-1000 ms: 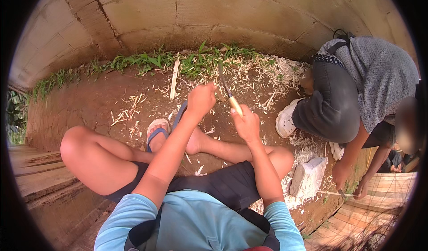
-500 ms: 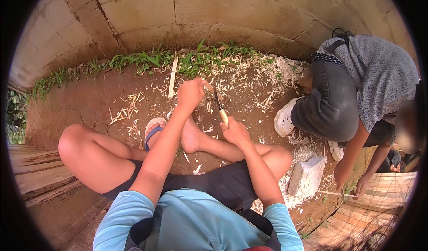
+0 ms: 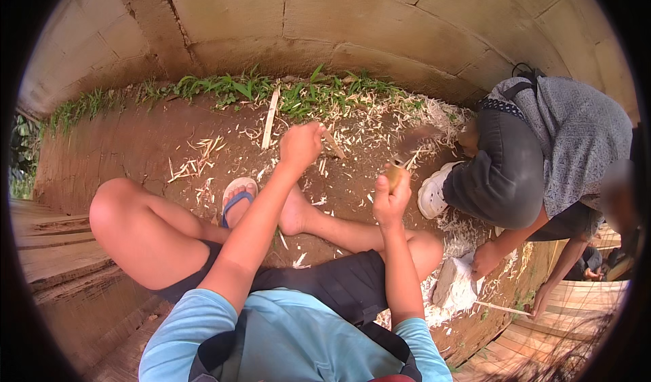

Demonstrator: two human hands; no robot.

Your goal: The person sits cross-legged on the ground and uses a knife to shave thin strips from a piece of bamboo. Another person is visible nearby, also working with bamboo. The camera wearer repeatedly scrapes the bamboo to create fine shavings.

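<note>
My left hand [image 3: 300, 143] is closed in a fist on a short, thin wooden strip [image 3: 334, 146], whose free end slants down to the right over the ground. In my right hand [image 3: 392, 204] is a knife [image 3: 394, 174], gripped by its pale wooden handle. Its blade is smeared by motion and points up and right, apart from the strip. Both hands are above my bare foot [image 3: 293, 212] and crossed leg. My other foot wears a blue-strapped flip-flop [image 3: 229, 212].
At the right a crouching person [image 3: 522, 158] has one hand on a pale block [image 3: 453, 284] and holds a thin strip [image 3: 503, 307] in the other. Wood shavings [image 3: 196, 159] litter the soil. A flat wooden slat [image 3: 270, 119] lies near the grass [image 3: 230, 89] by the block wall [image 3: 352, 16].
My right hand has swung the knife right, away from the strip. My left hand has shifted slightly right. The other person's near hand has moved onto the pale block.
</note>
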